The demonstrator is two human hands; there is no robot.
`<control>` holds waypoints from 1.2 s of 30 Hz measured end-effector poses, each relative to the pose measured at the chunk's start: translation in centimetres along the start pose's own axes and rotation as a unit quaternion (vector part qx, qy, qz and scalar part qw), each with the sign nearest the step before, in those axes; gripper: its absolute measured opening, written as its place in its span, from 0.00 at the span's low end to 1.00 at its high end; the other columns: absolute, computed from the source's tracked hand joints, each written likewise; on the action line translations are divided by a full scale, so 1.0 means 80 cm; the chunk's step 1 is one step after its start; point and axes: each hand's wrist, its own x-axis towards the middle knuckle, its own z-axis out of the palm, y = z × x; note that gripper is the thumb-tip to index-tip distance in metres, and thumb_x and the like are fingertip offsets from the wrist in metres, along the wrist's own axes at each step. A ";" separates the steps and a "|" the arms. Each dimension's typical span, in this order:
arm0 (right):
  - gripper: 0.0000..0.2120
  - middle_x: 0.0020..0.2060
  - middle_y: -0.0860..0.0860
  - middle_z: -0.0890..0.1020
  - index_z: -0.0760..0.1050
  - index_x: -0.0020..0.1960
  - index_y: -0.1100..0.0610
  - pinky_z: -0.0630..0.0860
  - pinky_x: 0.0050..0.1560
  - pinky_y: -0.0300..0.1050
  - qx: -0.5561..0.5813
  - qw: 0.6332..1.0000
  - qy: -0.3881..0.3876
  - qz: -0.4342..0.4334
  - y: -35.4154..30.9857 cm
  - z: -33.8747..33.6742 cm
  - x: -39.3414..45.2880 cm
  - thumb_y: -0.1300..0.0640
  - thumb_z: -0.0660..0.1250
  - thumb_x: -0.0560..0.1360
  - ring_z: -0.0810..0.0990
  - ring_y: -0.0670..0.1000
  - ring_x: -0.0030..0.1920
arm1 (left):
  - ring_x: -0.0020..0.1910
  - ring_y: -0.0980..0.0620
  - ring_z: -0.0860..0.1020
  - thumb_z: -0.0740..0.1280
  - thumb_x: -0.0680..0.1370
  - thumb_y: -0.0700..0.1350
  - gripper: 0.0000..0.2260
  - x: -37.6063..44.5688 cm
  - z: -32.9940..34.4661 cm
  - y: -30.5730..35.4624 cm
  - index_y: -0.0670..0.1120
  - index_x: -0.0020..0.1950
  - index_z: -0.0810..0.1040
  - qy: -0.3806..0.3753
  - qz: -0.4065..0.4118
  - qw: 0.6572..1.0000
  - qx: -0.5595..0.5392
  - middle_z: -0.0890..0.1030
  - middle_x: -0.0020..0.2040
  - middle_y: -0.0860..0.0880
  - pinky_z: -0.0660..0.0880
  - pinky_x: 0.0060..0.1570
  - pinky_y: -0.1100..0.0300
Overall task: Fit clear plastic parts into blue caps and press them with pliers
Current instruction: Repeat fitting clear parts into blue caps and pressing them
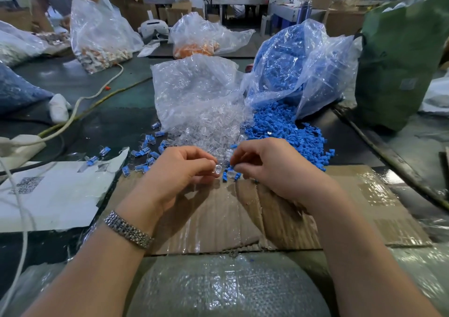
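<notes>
My left hand (181, 171) pinches a small clear plastic part (218, 168) between thumb and fingertips, just above a cardboard sheet (303, 219). My right hand (269, 163) has its fingers curled, their tips at the loose blue caps (229, 172) and clear parts beside it; what it holds is hidden. Behind the hands, clear parts (206, 132) spill from a transparent bag (194, 86). Blue caps (286, 127) pour out of a second bag (296, 61) on the right. Several fitted blue-and-clear pieces (145, 151) lie scattered at left. No pliers are in view.
A white paper sheet (48, 195) and a power strip (21, 144) with white cables lie at left. A green sack (401, 61) stands at right, and bags of orange parts (194, 47) at the back. Bubble wrap (226, 290) covers my lap.
</notes>
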 end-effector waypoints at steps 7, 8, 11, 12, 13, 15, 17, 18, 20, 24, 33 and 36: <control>0.08 0.42 0.46 0.84 0.84 0.49 0.51 0.79 0.51 0.47 0.035 0.996 0.044 -0.063 -0.007 0.013 0.003 0.63 0.73 0.75 0.82 0.45 0.44 | 0.44 0.43 0.85 0.69 0.77 0.32 0.05 -0.006 0.006 0.004 0.39 0.44 0.82 -0.008 0.008 1.000 0.014 0.85 0.46 0.35 0.84 0.47 0.56; 0.07 0.41 0.45 0.84 0.83 0.49 0.51 0.80 0.51 0.50 0.029 0.997 0.043 -0.061 -0.007 0.014 0.003 0.62 0.73 0.75 0.82 0.46 0.44 | 0.45 0.43 0.85 0.69 0.77 0.32 0.04 -0.007 0.006 0.004 0.39 0.45 0.82 -0.011 0.011 1.000 0.018 0.85 0.46 0.36 0.84 0.47 0.56; 0.06 0.41 0.45 0.83 0.83 0.48 0.51 0.79 0.50 0.54 0.007 0.997 0.038 -0.064 -0.008 0.016 0.003 0.62 0.72 0.76 0.81 0.47 0.43 | 0.45 0.45 0.86 0.69 0.77 0.33 0.03 -0.007 0.004 0.003 0.38 0.47 0.83 -0.020 0.023 0.999 0.029 0.86 0.44 0.39 0.83 0.43 0.59; 0.06 0.41 0.45 0.83 0.83 0.48 0.51 0.79 0.49 0.54 0.000 0.997 0.038 -0.067 -0.009 0.017 0.003 0.62 0.72 0.76 0.81 0.47 0.43 | 0.44 0.45 0.86 0.69 0.77 0.33 0.03 -0.007 0.004 0.003 0.37 0.48 0.82 -0.025 0.025 0.999 0.025 0.86 0.45 0.39 0.82 0.42 0.61; 0.06 0.41 0.45 0.83 0.83 0.48 0.51 0.79 0.49 0.54 -0.004 0.997 0.039 -0.070 -0.010 0.017 0.003 0.62 0.72 0.76 0.81 0.47 0.43 | 0.45 0.45 0.86 0.69 0.77 0.33 0.03 -0.006 0.002 0.003 0.37 0.49 0.82 -0.032 0.026 0.999 0.015 0.86 0.45 0.39 0.82 0.42 0.63; 0.06 0.41 0.46 0.83 0.83 0.48 0.52 0.79 0.48 0.54 -0.005 0.996 0.051 -0.071 -0.010 0.017 0.003 0.62 0.71 0.77 0.81 0.48 0.43 | 0.48 0.44 0.86 0.70 0.76 0.33 0.05 -0.006 -0.001 0.003 0.37 0.51 0.83 -0.059 0.033 0.998 -0.013 0.86 0.48 0.38 0.82 0.46 0.61; 0.05 0.41 0.47 0.83 0.82 0.48 0.53 0.79 0.48 0.54 0.008 0.994 0.073 -0.076 -0.009 0.014 0.002 0.62 0.72 0.76 0.81 0.49 0.42 | 0.52 0.44 0.85 0.73 0.72 0.32 0.10 -0.006 -0.005 0.004 0.39 0.52 0.85 -0.089 0.048 0.994 -0.033 0.85 0.51 0.39 0.81 0.54 0.58; 0.05 0.41 0.48 0.84 0.82 0.47 0.54 0.79 0.48 0.54 0.021 0.993 0.083 -0.081 -0.009 0.011 0.002 0.63 0.72 0.76 0.82 0.49 0.43 | 0.53 0.45 0.84 0.74 0.69 0.32 0.13 -0.007 -0.006 0.005 0.41 0.52 0.86 -0.097 0.055 0.993 -0.033 0.85 0.52 0.39 0.81 0.56 0.58; 0.06 0.41 0.47 0.84 0.82 0.47 0.54 0.79 0.50 0.51 0.044 0.990 0.094 -0.091 -0.010 0.008 0.001 0.64 0.72 0.75 0.82 0.47 0.44 | 0.54 0.46 0.84 0.76 0.66 0.34 0.15 -0.008 -0.006 0.006 0.44 0.51 0.87 -0.096 0.065 0.993 -0.037 0.86 0.53 0.40 0.80 0.56 0.59; 0.06 0.40 0.42 0.82 0.82 0.47 0.53 0.78 0.48 0.40 0.073 0.987 0.108 -0.100 -0.012 0.007 0.000 0.64 0.73 0.75 0.80 0.41 0.42 | 0.48 0.47 0.85 0.75 0.63 0.37 0.13 -0.009 -0.001 0.008 0.44 0.46 0.88 -0.078 0.068 0.991 -0.081 0.86 0.48 0.40 0.81 0.54 0.59; 0.04 0.39 0.44 0.83 0.82 0.49 0.54 0.77 0.47 0.37 0.093 0.987 0.099 -0.083 -0.010 0.001 -0.003 0.61 0.73 0.77 0.81 0.43 0.42 | 0.44 0.45 0.86 0.73 0.65 0.35 0.13 -0.017 0.006 0.013 0.37 0.49 0.85 -0.069 0.063 0.988 -0.123 0.85 0.48 0.36 0.83 0.46 0.59; 0.04 0.40 0.45 0.84 0.82 0.49 0.55 0.78 0.49 0.39 0.086 0.988 0.094 -0.086 -0.013 -0.001 -0.005 0.62 0.73 0.77 0.81 0.44 0.43 | 0.43 0.45 0.86 0.72 0.65 0.36 0.13 -0.019 0.006 0.014 0.37 0.49 0.85 -0.065 0.066 0.989 -0.115 0.85 0.47 0.35 0.82 0.43 0.61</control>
